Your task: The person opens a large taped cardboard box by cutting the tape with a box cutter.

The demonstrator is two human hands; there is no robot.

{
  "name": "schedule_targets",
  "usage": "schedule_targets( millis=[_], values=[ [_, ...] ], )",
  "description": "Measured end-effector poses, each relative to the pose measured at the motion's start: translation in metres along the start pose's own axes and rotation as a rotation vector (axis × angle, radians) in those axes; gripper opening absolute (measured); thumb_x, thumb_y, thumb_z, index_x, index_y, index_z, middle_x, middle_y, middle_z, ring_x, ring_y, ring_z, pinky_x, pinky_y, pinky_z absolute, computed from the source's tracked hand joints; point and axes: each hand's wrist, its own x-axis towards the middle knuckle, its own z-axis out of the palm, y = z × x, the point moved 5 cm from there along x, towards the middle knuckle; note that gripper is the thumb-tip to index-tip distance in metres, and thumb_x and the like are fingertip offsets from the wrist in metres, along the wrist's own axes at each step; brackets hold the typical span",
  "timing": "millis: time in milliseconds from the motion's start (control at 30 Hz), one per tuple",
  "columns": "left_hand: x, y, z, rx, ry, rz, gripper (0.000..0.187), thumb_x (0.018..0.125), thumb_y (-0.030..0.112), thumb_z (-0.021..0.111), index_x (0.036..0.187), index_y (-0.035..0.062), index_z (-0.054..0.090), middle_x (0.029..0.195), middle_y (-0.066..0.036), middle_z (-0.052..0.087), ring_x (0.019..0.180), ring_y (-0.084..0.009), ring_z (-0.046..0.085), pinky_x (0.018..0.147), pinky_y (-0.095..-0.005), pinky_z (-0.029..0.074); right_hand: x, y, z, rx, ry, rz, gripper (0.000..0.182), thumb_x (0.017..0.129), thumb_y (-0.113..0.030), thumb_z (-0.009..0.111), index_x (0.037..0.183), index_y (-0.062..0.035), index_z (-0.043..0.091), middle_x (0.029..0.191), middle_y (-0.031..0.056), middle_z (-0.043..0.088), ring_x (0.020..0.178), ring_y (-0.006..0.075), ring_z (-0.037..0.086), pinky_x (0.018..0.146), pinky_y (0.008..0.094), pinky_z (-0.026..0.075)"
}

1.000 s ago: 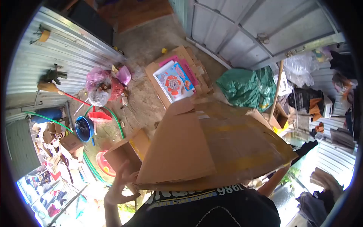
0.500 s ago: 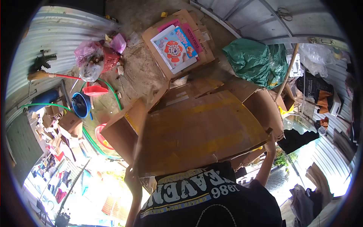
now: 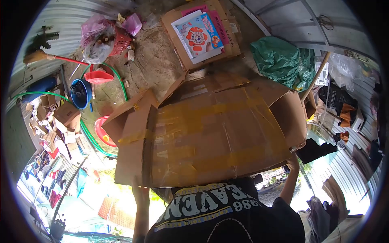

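A large opened cardboard box point(image 3: 202, 137) with yellowed tape strips and spread flaps fills the middle of the view, in front of my chest. At its lower left edge is my left hand point(image 3: 140, 192), its fingers mostly hidden by the cardboard. My right hand point(image 3: 292, 160) grips the lower right edge, with its fingertips partly behind the board. Beyond the box, flattened cardboard point(image 3: 184, 52) lies on the ground under a blue and white picture box point(image 3: 197, 37).
Upper left are a red basket point(image 3: 121, 41) with plastic bags, a red dustpan point(image 3: 99, 76), a blue bucket point(image 3: 81, 94) and a green hose point(image 3: 91, 139). A green sack point(image 3: 279, 60) and a wooden pole point(image 3: 318, 75) stand at the right.
The box now faces me more fully, its left side flap swung down and outward over my left hand. My right hand sits slightly lower. The background has shifted with the head.
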Motion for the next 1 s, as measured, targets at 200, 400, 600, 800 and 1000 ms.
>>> schedule_targets(
  millis=[200, 400, 600, 800, 1000],
  values=[
    [-0.025, 0.058, -0.002, 0.748, 0.093, 0.978, 0.047, 0.080, 0.017, 0.061, 0.117, 0.0009, 0.039, 0.112, -0.012, 0.046, 0.104, -0.0228, 0.046, 0.091, -0.0408, 0.040, -0.003, -0.052, 0.051, 0.013, 0.216, 0.063, 0.037, 0.072, 0.002, 0.066, 0.104, -0.0044, 0.048, 0.095, 0.0002, 0.052, 0.084, 0.0095, 0.049, 0.071, 0.0251, 0.043],
    [-0.079, 0.003, 0.115, 1.694, -0.813, 1.333, 0.045, 0.073, 0.016, 0.064, 0.115, 0.0042, 0.051, 0.117, -0.018, 0.050, 0.114, -0.0366, 0.045, 0.098, -0.0472, 0.035, -0.003, -0.075, 0.074, -0.308, 0.007, -0.167, 0.036, 0.075, -0.002, 0.066, 0.106, -0.0052, 0.047, 0.094, -0.0007, 0.050, 0.083, 0.0092, 0.048, 0.072, 0.0246, 0.043],
    [-0.021, -0.012, 0.073, 1.726, -0.474, 1.496, 0.045, 0.073, 0.004, 0.052, 0.117, 0.0047, 0.050, 0.114, -0.019, 0.052, 0.105, -0.0350, 0.052, 0.085, -0.0367, 0.048, -0.007, -0.078, 0.086, -0.466, 0.037, -0.356, 0.033, 0.076, -0.006, 0.067, 0.103, -0.0058, 0.047, 0.090, -0.0016, 0.048, 0.080, 0.0089, 0.047, 0.070, 0.0245, 0.042],
    [-0.035, 0.063, 0.107, 1.640, -0.761, 1.373, 0.035, 0.071, 0.007, 0.053, 0.105, 0.0113, 0.059, 0.087, -0.012, 0.063, 0.074, -0.0265, 0.063, 0.062, -0.0390, 0.050, -0.026, -0.188, 0.108, -0.373, 0.286, -0.672, 0.023, 0.072, -0.006, 0.069, 0.090, -0.0048, 0.054, 0.082, 0.0001, 0.049, 0.074, 0.0088, 0.045, 0.062, 0.0228, 0.039],
    [-0.059, 0.080, 0.155, 1.704, -0.805, 1.480, 0.024, 0.073, 0.012, 0.055, 0.095, 0.0143, 0.062, 0.064, -0.011, 0.061, 0.059, -0.0284, 0.062, 0.056, -0.0386, 0.049, -0.134, -0.302, 0.296, -1.164, 0.209, -1.226, 0.041, 0.066, -0.010, 0.071, 0.106, -0.0132, 0.060, 0.100, 0.0058, 0.059, 0.084, 0.0183, 0.058, 0.065, 0.0274, 0.048]
  ],
)
